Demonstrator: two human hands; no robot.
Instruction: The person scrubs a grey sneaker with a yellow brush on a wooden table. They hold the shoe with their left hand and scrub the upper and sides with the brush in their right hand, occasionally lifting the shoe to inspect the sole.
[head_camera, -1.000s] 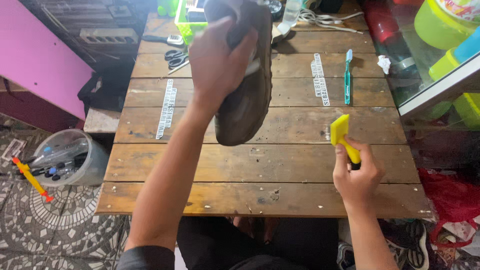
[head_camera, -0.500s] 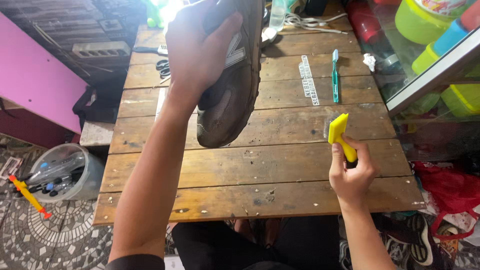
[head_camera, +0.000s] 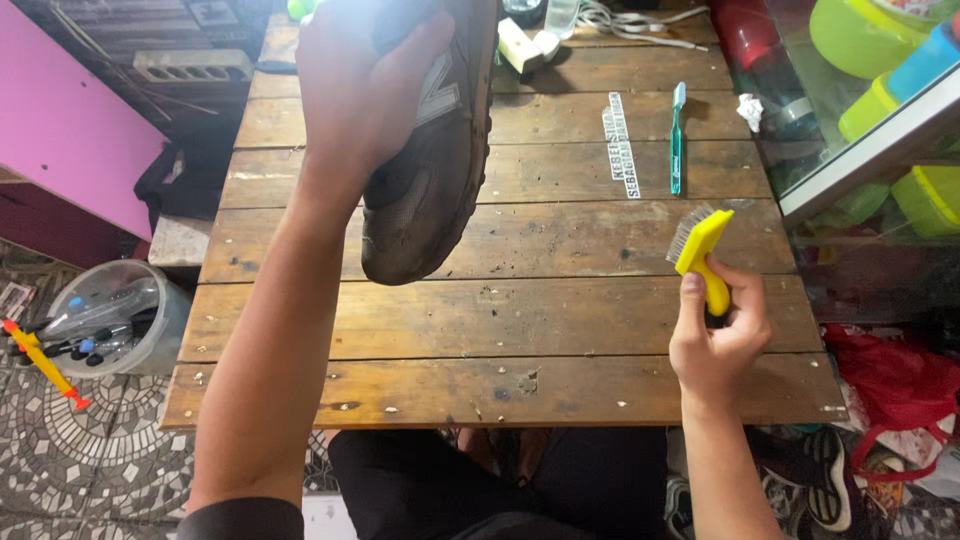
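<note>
Dark worn shoe (head_camera: 430, 170) is gripped in my left hand (head_camera: 365, 90), lifted above the wooden desk (head_camera: 500, 320). My right hand (head_camera: 718, 340) holds a yellow brush (head_camera: 700, 255), well apart. A green toothbrush (head_camera: 677, 135) lies farther back.

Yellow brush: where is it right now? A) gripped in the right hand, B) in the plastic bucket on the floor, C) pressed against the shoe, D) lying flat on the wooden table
A: the right hand grips the yellow brush by its handle, bristles up, above the wooden table and well apart from the shoe held up in the left hand.
</note>
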